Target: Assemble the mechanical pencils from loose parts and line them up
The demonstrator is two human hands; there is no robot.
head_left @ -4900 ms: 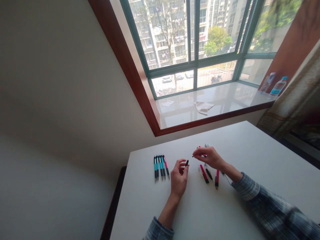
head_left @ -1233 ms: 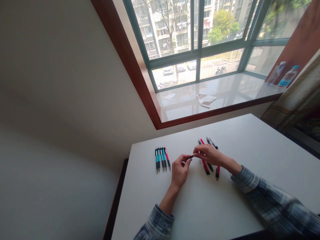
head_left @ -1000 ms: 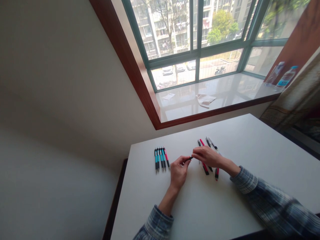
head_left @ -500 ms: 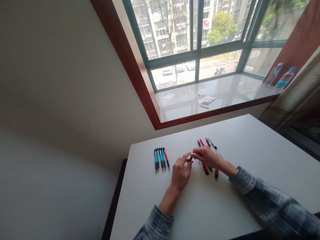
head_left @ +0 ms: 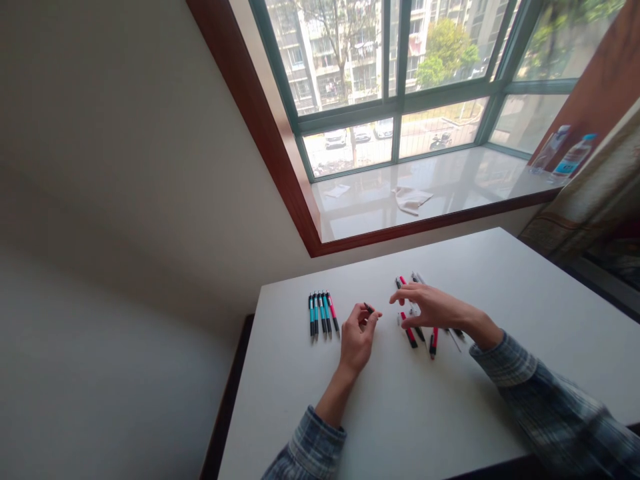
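Head view: left hand (head_left: pixel 357 343) pinches a short black piece (head_left: pixel 369 308), right hand (head_left: pixel 436 308) splayed.

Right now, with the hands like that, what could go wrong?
The small dark piece in the left hand might slip and roll across the table. The open right hand, over the scattered pens, could nudge them about. The left hand is also near the row of pens; a careless sweep might skew it.

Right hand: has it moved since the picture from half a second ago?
Yes. The right hand has shifted to the right in the view, farther from the row of pens, and now stands open.
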